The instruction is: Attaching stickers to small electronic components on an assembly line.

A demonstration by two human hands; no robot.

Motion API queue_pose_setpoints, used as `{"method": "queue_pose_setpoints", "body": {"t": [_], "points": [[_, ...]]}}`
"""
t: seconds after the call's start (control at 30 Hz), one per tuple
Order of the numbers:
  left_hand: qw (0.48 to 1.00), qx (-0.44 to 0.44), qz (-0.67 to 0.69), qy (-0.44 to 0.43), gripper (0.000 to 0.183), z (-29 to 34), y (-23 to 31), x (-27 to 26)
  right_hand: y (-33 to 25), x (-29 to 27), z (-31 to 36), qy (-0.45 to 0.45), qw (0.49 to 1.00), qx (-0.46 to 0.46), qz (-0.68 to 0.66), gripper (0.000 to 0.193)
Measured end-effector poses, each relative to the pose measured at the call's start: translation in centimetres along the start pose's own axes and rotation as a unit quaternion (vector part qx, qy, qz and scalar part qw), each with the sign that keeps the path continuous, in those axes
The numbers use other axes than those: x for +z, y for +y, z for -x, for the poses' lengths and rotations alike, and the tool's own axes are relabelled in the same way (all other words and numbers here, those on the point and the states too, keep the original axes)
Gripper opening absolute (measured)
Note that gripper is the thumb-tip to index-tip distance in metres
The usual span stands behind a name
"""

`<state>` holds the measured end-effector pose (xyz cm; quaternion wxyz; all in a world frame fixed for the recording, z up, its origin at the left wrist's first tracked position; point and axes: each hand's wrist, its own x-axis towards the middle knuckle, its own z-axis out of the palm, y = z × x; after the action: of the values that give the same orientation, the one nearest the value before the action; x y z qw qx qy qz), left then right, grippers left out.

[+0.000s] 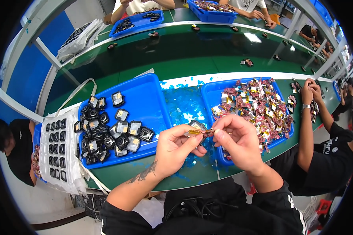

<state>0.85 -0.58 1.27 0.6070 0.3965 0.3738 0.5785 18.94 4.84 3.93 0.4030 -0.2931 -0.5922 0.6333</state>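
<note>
Above the table, between the two blue trays, my hands are close together. My left hand (pixel 176 149) is closed, holding a small black square housing (pixel 198 124) with a pale flat face; a yellowish strip (pixel 192 133) shows by its thumb. Thumb and fingers of my right hand (pixel 239 141) pinch a small reddish circuit piece (pixel 208 133) beside the housing. Fingers partly hide where these parts meet, so I cannot tell if they are joined. Black housings (pixel 106 131), some showing round lenses, lie heaped in the left blue tray (pixel 161 94).
The right blue tray (pixel 208 91) holds a pile of reddish circuit pieces (pixel 255 105). Blue film scraps (pixel 184 105) litter the table between. A white tray (pixel 68 156) with rows of black frames stands far left. Beyond, loose pieces lie on a green belt (pixel 164 51); people work nearby.
</note>
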Motion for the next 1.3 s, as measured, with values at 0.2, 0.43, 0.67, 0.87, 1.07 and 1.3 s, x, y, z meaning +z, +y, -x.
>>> {"method": "queue_pose_setpoints", "body": {"t": [0.2, 0.43, 0.67, 0.87, 1.07, 1.3], "points": [[0.992, 0.091, -0.085, -0.027, 0.022, 0.1, 0.1, -0.2, 0.4, 1.1, -0.1, 0.029, 0.984, -0.114, 0.135, 0.031], [0.989, 0.065, -0.117, -0.063, 0.036, -0.3, 1.1, -0.7, 0.0, 0.8, -1.0, 0.007, 0.976, -0.121, 0.182, 0.03], [0.977, 0.078, -0.188, -0.064, 0.032, -0.7, 0.9, -0.9, 0.2, 0.6, -1.5, 0.004, 0.942, -0.167, 0.291, 0.035], [0.98, 0.059, -0.176, -0.067, 0.032, -0.2, 1.0, -0.8, -0.8, 0.1, -1.5, -0.045, 0.968, -0.074, 0.234, 0.037], [0.982, 0.042, -0.167, -0.075, 0.033, -0.5, 0.9, -1.0, -0.5, -0.3, -1.8, -0.051, 0.97, -0.077, 0.224, 0.031], [0.984, 0.037, -0.159, -0.069, 0.034, -0.7, 0.4, -0.9, -0.8, -0.2, -2.5, -0.019, 0.927, -0.118, 0.357, 0.032]]}}
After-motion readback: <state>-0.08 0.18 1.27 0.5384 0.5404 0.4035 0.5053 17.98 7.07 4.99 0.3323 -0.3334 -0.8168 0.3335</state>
